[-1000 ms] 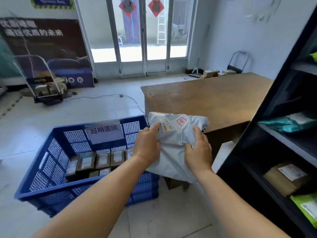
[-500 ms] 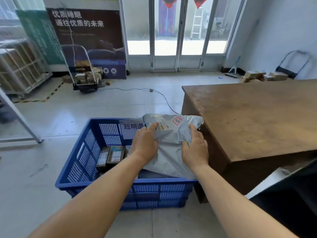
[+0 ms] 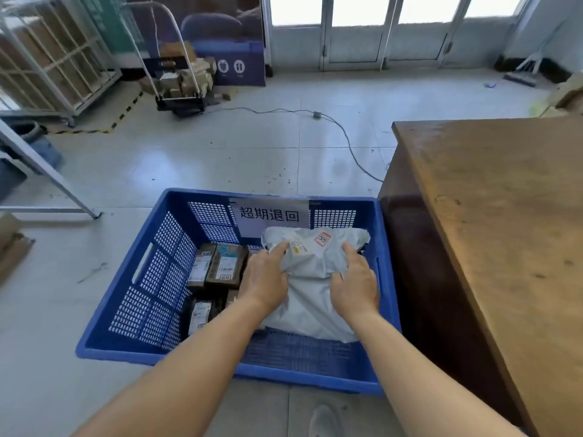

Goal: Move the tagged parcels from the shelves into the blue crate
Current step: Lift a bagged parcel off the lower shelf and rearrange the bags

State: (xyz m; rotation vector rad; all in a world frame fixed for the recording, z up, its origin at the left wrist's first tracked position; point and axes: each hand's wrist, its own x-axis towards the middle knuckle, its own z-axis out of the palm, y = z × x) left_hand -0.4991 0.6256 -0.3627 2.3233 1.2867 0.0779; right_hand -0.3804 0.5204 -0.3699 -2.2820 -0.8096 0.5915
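A blue perforated crate (image 3: 151, 288) stands on the floor in front of me, with a white paper sign (image 3: 269, 212) on its far wall. Inside its right half is a soft grey mailer bag (image 3: 310, 298) bearing a red square tag (image 3: 322, 238). My left hand (image 3: 265, 279) grips the bag's left side and my right hand (image 3: 355, 283) grips its right side, both inside the crate. Several small brown boxed parcels (image 3: 220, 266) lie in the crate's left half. The shelves are out of view.
A brown wooden table (image 3: 504, 216) stands tight against the crate's right side. A cable (image 3: 344, 134) runs across the tiled floor. A hand trolley with boxes (image 3: 181, 80) stands at the back left, with a metal frame leg (image 3: 50, 175) at the left.
I have turned away from the shelves toward the crate. Both hands have carried the grey bag from above the crate's edge down into its right half.
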